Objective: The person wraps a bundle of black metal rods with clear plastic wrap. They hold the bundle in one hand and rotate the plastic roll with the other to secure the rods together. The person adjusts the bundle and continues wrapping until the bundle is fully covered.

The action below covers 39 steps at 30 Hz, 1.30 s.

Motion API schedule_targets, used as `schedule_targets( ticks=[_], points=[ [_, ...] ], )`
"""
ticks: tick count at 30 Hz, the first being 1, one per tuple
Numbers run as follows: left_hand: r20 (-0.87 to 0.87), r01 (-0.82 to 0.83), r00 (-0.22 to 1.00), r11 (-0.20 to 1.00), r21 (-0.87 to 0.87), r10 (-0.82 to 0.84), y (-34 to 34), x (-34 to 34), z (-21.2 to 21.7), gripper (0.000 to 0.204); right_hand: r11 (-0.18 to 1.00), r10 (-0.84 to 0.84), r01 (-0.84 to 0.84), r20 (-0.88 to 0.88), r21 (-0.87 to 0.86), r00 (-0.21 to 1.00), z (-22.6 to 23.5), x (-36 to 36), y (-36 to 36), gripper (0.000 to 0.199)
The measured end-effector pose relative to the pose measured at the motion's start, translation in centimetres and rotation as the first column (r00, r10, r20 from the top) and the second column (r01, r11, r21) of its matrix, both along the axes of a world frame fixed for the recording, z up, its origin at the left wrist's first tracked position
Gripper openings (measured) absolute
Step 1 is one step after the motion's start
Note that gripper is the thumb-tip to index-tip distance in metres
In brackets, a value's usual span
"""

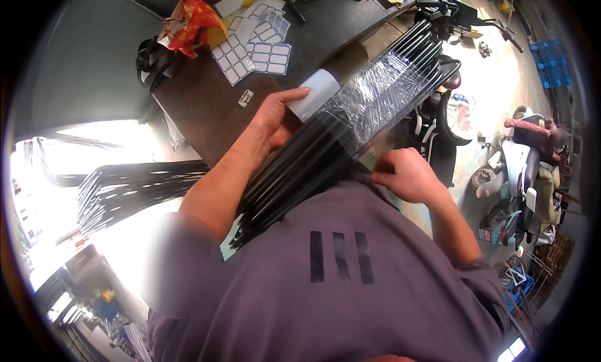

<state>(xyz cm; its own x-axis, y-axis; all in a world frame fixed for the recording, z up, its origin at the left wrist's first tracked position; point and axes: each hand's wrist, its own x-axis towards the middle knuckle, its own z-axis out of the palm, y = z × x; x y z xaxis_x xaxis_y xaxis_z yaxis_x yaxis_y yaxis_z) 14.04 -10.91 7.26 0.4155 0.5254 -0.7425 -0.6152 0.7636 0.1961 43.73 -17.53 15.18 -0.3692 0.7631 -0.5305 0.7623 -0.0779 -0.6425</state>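
Observation:
A long bundle of thin black rods [325, 143] runs diagonally from my chest up to the right, partly wrapped in clear plastic film [382, 89]. My left hand [275, 114] is under the bundle near its middle and grips a grey-white roll [318, 93] pressed against the rods. My right hand [407, 173] is on the lower right side of the bundle, fingers pinched on a loose end of film or tape. My purple shirt [338, 268] fills the lower part of the view.
A dark brown table [206, 108] lies behind the bundle, bearing sheets of white labels [253, 46] and a red-and-yellow crumpled bag [191, 27]. Another stack of black rods [138, 186] lies at the left. Parked scooters [519, 174] and blue crates [551, 61] stand on the right.

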Motion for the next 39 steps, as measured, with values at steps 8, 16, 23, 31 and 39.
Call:
schedule_targets(
  ticks=[8, 16, 23, 31, 39],
  points=[
    [-0.209, -0.021, 0.965, 0.839, 0.544, 0.160, -0.5, -1.9, 3.1, 0.045, 0.626, 0.084, -0.114, 0.079, 0.771, 0.993, 4.4, -8.8, 11.2, 0.048],
    [-0.274, 0.058, 0.945, 0.731, 0.680, 0.179, -1.3, -1.2, 5.2, 0.034, 0.909, -0.135, 0.231, -0.278, 0.347, 0.951, 5.8, -9.5, 9.5, 0.064],
    [-0.430, 0.233, 0.899, 0.735, 0.636, 0.087, 0.0, -1.2, 1.9, 0.039, 0.923, -0.378, 0.384, -0.234, -0.020, 0.896, 10.7, -1.4, 4.4, 0.059],
    [-0.400, 0.547, 0.831, 0.704, 0.454, -0.387, -0.2, 1.0, -5.0, 0.036, 0.972, -0.231, 0.208, -0.259, -0.111, 0.938, -3.9, 2.8, 3.9, 0.032],
    [-0.409, 0.633, 0.774, 0.557, 0.538, -0.484, -2.3, 1.5, -7.0, 0.038, 0.937, -0.157, 0.260, -0.387, 0.232, 0.909, -10.7, -1.0, 2.8, 0.027]
  ],
)
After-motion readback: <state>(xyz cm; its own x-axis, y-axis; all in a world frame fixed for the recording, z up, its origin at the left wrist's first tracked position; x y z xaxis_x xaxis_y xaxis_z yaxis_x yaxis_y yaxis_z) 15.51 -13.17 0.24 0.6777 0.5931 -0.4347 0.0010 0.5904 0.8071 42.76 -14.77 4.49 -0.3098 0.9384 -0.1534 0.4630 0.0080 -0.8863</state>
